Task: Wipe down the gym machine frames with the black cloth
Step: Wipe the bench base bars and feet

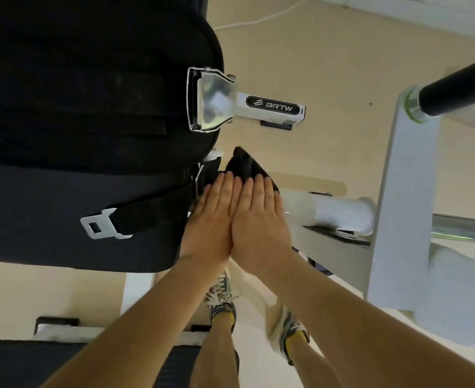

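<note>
At the bottom of the view, two sneakers (222, 301) stand on the floor beside the machine base, forearms reaching forward above them.

Mid-scene: left hand (211, 222) and right hand (258, 222) lie side by side, edges touching, fingers straight and together. Both are pressed flat on the black cloth (244, 166), not gripping it. The cloth sticks out past the fingertips, over the joint where the white frame tube (339, 212) meets the black seat pad (76, 214). The belt tongue (102, 226) lies on the pad, left of the hands.

Farther: buckle (211, 99) and BRTW-labelled white bar (272, 107), well apart from the cloth. Right: white upright plate (404, 177) carrying a black handle grip (460, 82). Far: white cable (258, 19) on the floor.

Status, my read: mid-wipe at the seat-side end of the tube. The rest of the tube, the upright plate and the BRTW bar all look left to do. No streaks or dust show, so I can't tell what is already wiped.
</note>
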Tool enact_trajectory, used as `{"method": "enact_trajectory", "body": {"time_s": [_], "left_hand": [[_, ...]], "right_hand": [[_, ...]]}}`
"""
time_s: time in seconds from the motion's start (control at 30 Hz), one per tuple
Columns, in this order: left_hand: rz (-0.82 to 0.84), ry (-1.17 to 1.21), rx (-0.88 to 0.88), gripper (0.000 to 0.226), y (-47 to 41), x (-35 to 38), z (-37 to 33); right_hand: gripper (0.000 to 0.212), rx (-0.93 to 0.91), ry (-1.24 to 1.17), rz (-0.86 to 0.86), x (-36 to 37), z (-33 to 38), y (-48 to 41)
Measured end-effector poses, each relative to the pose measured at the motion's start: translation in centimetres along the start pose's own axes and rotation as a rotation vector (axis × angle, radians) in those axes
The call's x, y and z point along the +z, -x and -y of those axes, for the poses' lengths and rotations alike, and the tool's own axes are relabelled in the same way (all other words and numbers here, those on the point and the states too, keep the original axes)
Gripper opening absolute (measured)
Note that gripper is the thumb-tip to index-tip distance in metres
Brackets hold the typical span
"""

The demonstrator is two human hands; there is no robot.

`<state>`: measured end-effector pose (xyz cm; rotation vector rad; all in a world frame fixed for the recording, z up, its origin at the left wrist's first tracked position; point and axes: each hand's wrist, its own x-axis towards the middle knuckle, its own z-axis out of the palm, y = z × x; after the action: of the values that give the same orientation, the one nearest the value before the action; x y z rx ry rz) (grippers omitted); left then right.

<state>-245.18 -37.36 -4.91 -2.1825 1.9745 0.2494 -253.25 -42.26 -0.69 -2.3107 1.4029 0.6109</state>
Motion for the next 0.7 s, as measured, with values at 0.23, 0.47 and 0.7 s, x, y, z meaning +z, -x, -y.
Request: {"method": "enact_trajectory", "body": {"time_s": [0.23, 0.47, 0.7], "left_hand": [[-0.047, 0.158, 0.095, 0.054, -5.2, -0.7, -5.1], [-0.175, 0.148, 0.035, 0.061, -1.4, 0.8, -7.2], [-0.405, 0.205, -0.292, 0.058, 1.7, 1.8, -4.1]], "right_hand": [[0.073, 0.332, -0.226, 0.048, -1.2, -2.9, 1.7], [0.076, 0.151, -0.316, 0.004, -0.2, -4.4, 5.2], [0.074, -0.300, -0.189, -0.165, 1.8, -2.4, 1.4]]}}
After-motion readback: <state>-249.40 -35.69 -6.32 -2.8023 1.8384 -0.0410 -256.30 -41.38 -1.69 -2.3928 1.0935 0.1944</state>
